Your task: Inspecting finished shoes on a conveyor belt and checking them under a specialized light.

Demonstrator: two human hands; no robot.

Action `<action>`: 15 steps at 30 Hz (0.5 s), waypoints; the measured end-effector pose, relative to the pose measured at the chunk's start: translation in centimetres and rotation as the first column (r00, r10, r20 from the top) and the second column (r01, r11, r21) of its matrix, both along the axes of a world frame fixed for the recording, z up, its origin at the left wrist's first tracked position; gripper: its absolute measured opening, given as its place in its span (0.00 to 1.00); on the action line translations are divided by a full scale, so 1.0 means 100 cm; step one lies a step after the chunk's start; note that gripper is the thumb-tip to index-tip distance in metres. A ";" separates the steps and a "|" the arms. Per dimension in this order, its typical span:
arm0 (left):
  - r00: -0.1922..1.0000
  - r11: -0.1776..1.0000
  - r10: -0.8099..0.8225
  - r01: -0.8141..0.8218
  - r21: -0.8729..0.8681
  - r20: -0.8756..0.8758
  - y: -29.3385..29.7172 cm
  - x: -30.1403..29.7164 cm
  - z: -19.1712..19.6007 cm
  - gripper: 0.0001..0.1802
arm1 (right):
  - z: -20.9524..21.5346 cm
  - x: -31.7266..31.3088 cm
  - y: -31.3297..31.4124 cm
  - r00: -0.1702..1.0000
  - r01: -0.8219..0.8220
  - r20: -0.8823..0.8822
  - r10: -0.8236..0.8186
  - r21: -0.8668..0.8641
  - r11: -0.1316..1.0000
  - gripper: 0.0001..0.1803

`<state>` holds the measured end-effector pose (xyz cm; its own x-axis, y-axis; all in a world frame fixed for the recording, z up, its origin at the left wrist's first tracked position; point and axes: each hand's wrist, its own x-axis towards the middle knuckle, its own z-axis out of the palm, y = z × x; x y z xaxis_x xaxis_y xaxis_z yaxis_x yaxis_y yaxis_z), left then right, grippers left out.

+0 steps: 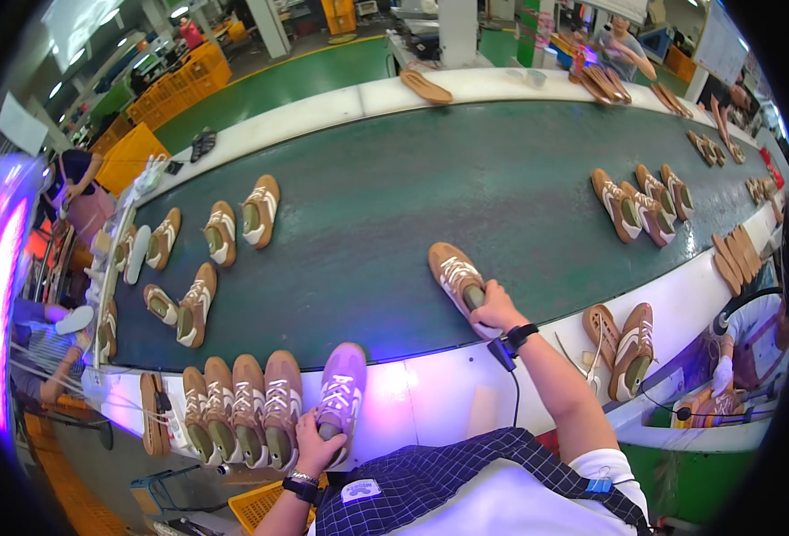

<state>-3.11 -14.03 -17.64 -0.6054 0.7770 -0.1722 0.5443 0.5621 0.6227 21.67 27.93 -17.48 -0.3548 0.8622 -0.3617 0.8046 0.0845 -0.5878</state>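
My right hand [499, 308] grips the heel end of a tan and white sneaker [452, 268] at the near edge of the green conveyor belt [359, 241]. Its toe points away from me, and a strapped device sits on my right wrist. On the white ledge at the near side, my left hand [317, 445] is closed on the heel of another sneaker [344, 380], tinted purple by the light. Left of it, several tan sneakers [283, 393] stand side by side, toes away from me. Both held shoes are laced in white.
More sneakers [218, 234] sit on the belt's left part, and a cluster [631, 205] lies at the right. A shoe [635, 348] and loose soles [736, 259] rest on the right ledge. A sole [425, 87] lies on the far ledge. Co-workers [622, 49] are around the line.
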 end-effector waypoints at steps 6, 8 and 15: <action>0.969 0.999 0.032 -0.040 0.026 0.246 -0.002 0.002 -0.006 0.53 | -0.016 -0.029 0.002 0.965 0.082 -0.236 -0.114 -0.143 0.986 0.52; 0.963 0.997 0.027 -0.045 0.062 0.267 -0.001 0.000 -0.002 0.55 | -0.017 -0.027 0.007 0.972 0.018 -0.229 -0.058 -0.173 0.985 0.50; 0.312 0.853 -0.084 -0.468 0.230 0.946 0.002 -0.013 0.024 0.44 | 0.019 -0.023 -0.010 0.716 -0.160 -0.654 -0.242 -0.492 0.856 0.40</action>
